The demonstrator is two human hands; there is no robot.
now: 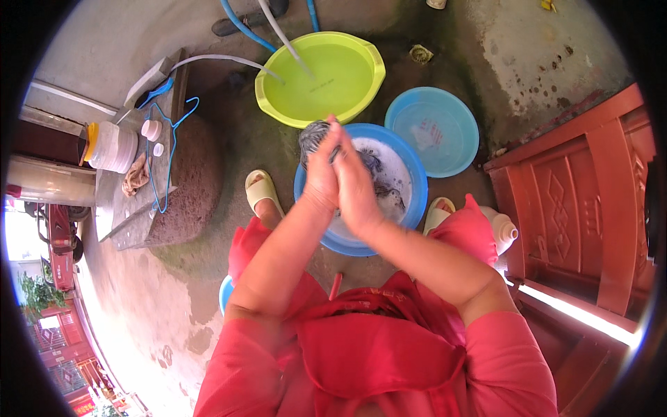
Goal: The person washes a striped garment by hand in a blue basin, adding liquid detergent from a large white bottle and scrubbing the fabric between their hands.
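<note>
Palm to palm, my left hand (321, 167) and my right hand (354, 180) press together over a blue plastic basin (420, 200). A bunched grey striped cloth (313, 136) is squeezed between them and bulges out on the left side. My fingers are slightly blurred, and the part of the cloth between the palms is hidden. Below, the basin holds whitish, sudsy water with more dark grey patterned cloth (388, 195) in it. My forearms hide part of its near side.
Behind stands a yellow-green basin (383, 68) of water with hoses running in. A light blue basin (471, 125) holds water at the right. To the left, a stone slab (122, 208) bears a blue clothes hanger (169, 169) and a plastic jar (115, 148). A plastic jug (499, 229) stands by red doors (565, 208).
</note>
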